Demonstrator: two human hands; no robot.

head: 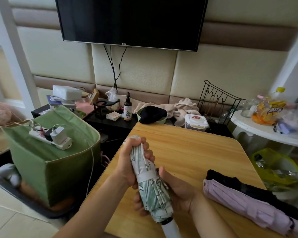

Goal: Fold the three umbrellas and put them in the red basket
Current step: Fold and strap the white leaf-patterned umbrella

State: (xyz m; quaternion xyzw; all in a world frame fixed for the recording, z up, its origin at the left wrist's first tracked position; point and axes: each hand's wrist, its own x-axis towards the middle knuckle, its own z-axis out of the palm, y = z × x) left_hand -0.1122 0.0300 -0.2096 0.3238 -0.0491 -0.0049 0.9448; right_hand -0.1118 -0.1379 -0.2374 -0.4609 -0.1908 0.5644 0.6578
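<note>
Lower centre of the frame: both hands are wrapped around the green patterned umbrella [150,182], which is held just above the wooden table [196,152]. The left hand [132,162] grips the upper end, fingers curled tight near the tip. The right hand [177,188] cups the canopy lower down, thumb pressed by the white strap [146,176]. That strap looks wrapped, but I cannot tell whether it is fastened. If it isn't, easing the grip could let the pleats spring loose. At lower right the purple umbrella [244,203] lies across a black umbrella [248,186], touching, close to the table edge, where a careless elbow could knock them off. No red basket is in view, so the drop-off means turning away.
</note>
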